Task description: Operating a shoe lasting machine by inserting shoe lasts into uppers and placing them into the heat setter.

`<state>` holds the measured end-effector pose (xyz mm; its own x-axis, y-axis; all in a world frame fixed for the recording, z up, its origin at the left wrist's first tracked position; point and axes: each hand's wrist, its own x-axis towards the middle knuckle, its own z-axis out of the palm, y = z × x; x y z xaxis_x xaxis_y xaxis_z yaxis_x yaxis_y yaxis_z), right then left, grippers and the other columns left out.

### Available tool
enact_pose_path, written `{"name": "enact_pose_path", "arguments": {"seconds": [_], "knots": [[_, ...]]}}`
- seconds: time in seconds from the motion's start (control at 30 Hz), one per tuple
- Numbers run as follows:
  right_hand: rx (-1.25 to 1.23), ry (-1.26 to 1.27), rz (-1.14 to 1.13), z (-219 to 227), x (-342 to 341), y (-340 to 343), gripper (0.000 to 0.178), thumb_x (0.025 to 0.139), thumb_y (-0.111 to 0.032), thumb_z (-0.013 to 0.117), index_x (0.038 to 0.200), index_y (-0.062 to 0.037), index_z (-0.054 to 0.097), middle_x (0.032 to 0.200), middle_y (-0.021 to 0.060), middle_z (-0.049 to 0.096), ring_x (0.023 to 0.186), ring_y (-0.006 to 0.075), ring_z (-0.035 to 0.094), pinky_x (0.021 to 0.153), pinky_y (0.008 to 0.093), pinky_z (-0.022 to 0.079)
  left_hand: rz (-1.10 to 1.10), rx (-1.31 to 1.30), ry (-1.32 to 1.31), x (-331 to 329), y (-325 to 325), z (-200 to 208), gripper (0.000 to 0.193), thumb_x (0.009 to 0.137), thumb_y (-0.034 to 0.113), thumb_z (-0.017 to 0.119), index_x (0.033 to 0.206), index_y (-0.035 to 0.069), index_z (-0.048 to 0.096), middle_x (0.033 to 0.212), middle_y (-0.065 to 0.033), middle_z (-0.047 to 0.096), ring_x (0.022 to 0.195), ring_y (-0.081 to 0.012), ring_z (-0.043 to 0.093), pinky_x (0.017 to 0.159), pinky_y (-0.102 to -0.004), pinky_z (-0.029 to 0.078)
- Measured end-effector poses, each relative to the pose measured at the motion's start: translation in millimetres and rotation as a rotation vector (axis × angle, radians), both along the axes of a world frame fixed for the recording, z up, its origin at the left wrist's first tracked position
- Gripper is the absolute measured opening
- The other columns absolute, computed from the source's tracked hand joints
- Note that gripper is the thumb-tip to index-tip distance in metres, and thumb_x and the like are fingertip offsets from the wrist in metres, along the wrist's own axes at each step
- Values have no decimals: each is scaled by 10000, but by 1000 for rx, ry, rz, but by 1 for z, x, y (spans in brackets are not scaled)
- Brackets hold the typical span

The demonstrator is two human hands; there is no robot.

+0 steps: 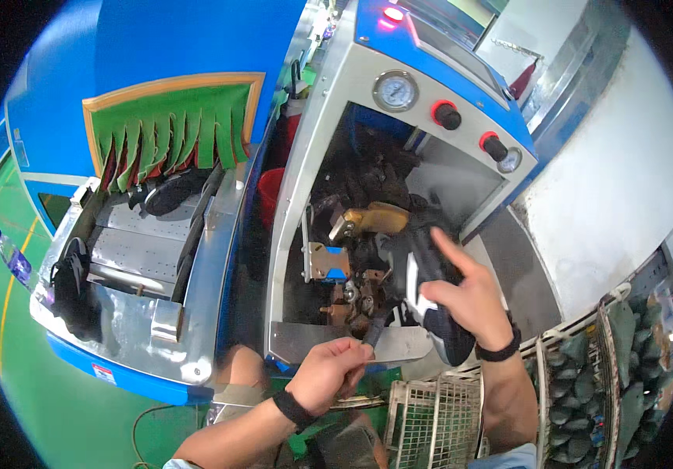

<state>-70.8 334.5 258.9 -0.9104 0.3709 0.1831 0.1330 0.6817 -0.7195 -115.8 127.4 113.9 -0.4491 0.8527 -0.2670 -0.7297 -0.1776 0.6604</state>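
Note:
My right hand grips a black shoe with white markings, its thumb on the white stripe and its index finger stretched along the upper. The shoe is tilted at the front opening of a blue and white machine. At the opening's lower lip, my left hand is closed on a thin dark strip that points up into the machine; its exact kind is unclear. Behind the shoe, inside the machine, sit a yellow shoe-shaped form and dark metal parts.
To the left, a conveyor runs under a green strip curtain, with black shoes on it. Wire baskets stand below my right arm, beside a rack of dark shoe-shaped pieces. A gauge and black knobs project above the opening.

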Motion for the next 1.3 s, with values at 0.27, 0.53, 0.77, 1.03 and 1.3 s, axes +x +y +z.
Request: {"name": "enact_pose_path", "arguments": {"seconds": [0.27, 0.53, 0.77, 1.03, 1.3], "knots": [[336, -219, 14, -14, -47, 1, 802, 723, -251, 709, 1475, -119, 464, 961, 234, 662, 885, 346, 646, 830, 380, 497, 69, 182, -296, -11, 21, -32, 236, 1024, 285, 525, 979, 59, 578, 614, -12, 491, 525, -134, 445, 487, -287, 381], [280, -47, -96, -31, -50, -1, 729, 731, -183, 667, 1433, -64, 509, 1070, 268, 631, 990, 377, 627, 912, 411, 476, 131, 75, -156, -17, 22, -33, 255, 1042, 341, 506, 994, 107, 596, 652, 24, 488, 551, -108, 432, 502, -278, 357], [435, 79, -197, -34, -40, -26, 776, 773, -166, 615, 1518, -164, 394, 1261, 275, 555, 1100, 435, 577, 962, 448, 452, 37, -123, 80, 19, 4, -41, 246, 1016, 261, 524, 911, 50, 594, 685, -9, 525, 576, -100, 482, 506, -262, 394], [330, 387, -317, -92, 48, -83, 857, 847, -98, 638, 1582, -66, 199, 1487, 311, 364, 1373, 450, 375, 1131, 447, 307, -132, -167, 294, 45, -27, -35, 281, 1022, 339, 547, 1031, 63, 597, 725, 14, 537, 602, -85, 490, 549, -247, 387], [802, 83, 529, -71, 177, -114, 628, 779, -183, 805, 1355, -97, 572, 1299, 308, 507, 1071, 473, 549, 869, 550, 478, -391, 54, -274, 59, -54, -42, 642, 964, 591, 540, 1285, 38, 594, 1142, -105, 682, 977, -166, 667, 878, -307, 546]]}}
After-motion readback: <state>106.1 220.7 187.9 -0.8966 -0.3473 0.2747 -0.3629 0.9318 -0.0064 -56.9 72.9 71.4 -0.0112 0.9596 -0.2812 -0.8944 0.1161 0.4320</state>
